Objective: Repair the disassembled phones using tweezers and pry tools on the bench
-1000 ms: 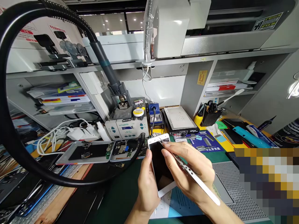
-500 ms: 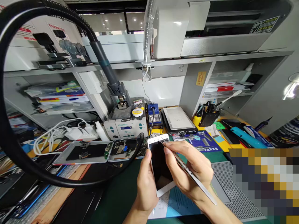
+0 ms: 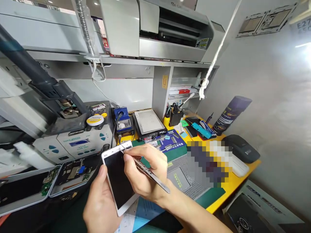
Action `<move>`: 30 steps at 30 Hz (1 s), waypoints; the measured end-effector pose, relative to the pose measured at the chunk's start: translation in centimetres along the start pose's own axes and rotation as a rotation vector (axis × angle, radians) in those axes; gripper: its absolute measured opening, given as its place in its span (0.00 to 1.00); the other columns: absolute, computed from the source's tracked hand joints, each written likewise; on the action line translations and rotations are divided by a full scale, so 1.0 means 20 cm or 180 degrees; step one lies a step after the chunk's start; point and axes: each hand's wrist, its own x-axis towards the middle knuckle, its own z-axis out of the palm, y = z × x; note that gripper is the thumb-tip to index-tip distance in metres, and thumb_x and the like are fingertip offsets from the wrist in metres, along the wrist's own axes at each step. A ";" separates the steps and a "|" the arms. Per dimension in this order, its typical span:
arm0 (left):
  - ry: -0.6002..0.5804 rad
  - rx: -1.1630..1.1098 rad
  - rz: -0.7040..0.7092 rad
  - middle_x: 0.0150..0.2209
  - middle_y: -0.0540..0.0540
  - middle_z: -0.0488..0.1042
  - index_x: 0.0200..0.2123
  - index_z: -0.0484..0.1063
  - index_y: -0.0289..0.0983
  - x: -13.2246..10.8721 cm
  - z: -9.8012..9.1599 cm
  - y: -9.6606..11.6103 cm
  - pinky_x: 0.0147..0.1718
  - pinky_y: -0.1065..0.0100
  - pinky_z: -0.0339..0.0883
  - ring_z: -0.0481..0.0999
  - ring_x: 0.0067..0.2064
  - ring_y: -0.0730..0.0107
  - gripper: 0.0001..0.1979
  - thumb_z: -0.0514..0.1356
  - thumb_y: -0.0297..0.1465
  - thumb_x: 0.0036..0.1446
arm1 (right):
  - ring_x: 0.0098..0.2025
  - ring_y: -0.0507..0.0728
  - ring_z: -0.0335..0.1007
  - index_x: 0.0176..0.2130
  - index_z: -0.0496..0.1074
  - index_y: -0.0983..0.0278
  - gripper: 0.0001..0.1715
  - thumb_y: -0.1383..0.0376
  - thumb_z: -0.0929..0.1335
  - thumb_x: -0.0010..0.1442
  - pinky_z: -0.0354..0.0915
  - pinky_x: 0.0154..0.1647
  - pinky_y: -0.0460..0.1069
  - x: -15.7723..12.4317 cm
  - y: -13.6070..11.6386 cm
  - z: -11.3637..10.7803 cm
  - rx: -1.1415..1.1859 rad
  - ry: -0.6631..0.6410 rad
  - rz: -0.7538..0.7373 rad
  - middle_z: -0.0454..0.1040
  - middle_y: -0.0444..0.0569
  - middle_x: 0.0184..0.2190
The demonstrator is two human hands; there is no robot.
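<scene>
A white smartphone (image 3: 119, 178) with a dark screen is tilted up in my left hand (image 3: 103, 200), the thumb along its left edge. My right hand (image 3: 148, 171) pinches metal tweezers (image 3: 153, 176) like a pen. Their tips meet the phone's top edge, near the earpiece; whether they touch the glass I cannot tell. The tweezers' rear end sticks out past the back of my right hand. Below the phone, a blue and white printed sheet (image 3: 145, 210) lies on the green mat, partly hidden by my hands.
Opened phone housings (image 3: 75, 173) lie at the left before a hot-air station (image 3: 75, 142). Behind the phone stand a blue soldering station (image 3: 123, 121) and a flat heating plate (image 3: 149, 123). A grey perforated mat (image 3: 194, 191) lies right, with a spray can (image 3: 230, 115) beyond.
The view has swung to the right, so the bench's right end now shows. Both hands keep their hold, with the tweezers still at the phone's top edge.
</scene>
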 end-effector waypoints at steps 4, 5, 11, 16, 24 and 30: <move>-0.0151 0.0153 0.0193 0.46 0.45 0.83 0.50 0.80 0.41 0.01 -0.01 -0.01 0.63 0.53 0.63 0.72 0.62 0.53 0.18 0.58 0.40 0.61 | 0.30 0.52 0.76 0.37 0.77 0.65 0.04 0.72 0.70 0.60 0.71 0.35 0.47 0.01 -0.01 -0.01 0.0078 -0.0021 0.0129 0.80 0.48 0.30; -0.0135 0.0186 0.0257 0.46 0.45 0.83 0.50 0.80 0.41 0.01 -0.01 -0.01 0.64 0.53 0.62 0.71 0.62 0.53 0.18 0.58 0.40 0.61 | 0.31 0.52 0.77 0.37 0.77 0.65 0.04 0.72 0.70 0.60 0.71 0.35 0.46 0.01 -0.02 -0.01 0.0070 -0.0037 0.0208 0.80 0.48 0.30; -0.0225 0.0306 0.0403 0.48 0.47 0.82 0.51 0.80 0.41 0.02 -0.02 -0.01 0.65 0.52 0.61 0.68 0.64 0.51 0.20 0.62 0.42 0.59 | 0.32 0.53 0.77 0.38 0.78 0.65 0.04 0.70 0.70 0.62 0.71 0.36 0.47 0.02 -0.01 -0.02 0.0059 -0.0205 0.0232 0.81 0.48 0.31; -0.0220 0.0426 0.0450 0.48 0.47 0.82 0.51 0.79 0.42 0.02 -0.02 0.00 0.62 0.53 0.65 0.69 0.64 0.51 0.21 0.61 0.43 0.58 | 0.32 0.54 0.76 0.38 0.77 0.62 0.05 0.68 0.69 0.65 0.71 0.36 0.49 0.02 0.01 -0.01 -0.0040 -0.0218 0.0000 0.81 0.47 0.31; -0.0068 0.0570 0.0522 0.47 0.50 0.82 0.49 0.80 0.44 0.03 -0.01 0.01 0.58 0.60 0.71 0.69 0.64 0.57 0.18 0.62 0.41 0.58 | 0.32 0.53 0.76 0.37 0.74 0.61 0.07 0.62 0.68 0.68 0.73 0.38 0.48 0.02 0.03 -0.02 -0.0174 -0.0423 -0.0167 0.80 0.47 0.31; 0.0204 0.0538 0.0709 0.39 0.54 0.83 0.40 0.82 0.42 0.02 0.00 0.00 0.54 0.80 0.67 0.67 0.64 0.75 0.13 0.57 0.37 0.65 | 0.35 0.53 0.76 0.39 0.73 0.62 0.05 0.64 0.67 0.65 0.73 0.41 0.48 0.01 0.06 -0.03 -0.0243 -0.0613 -0.0166 0.80 0.48 0.33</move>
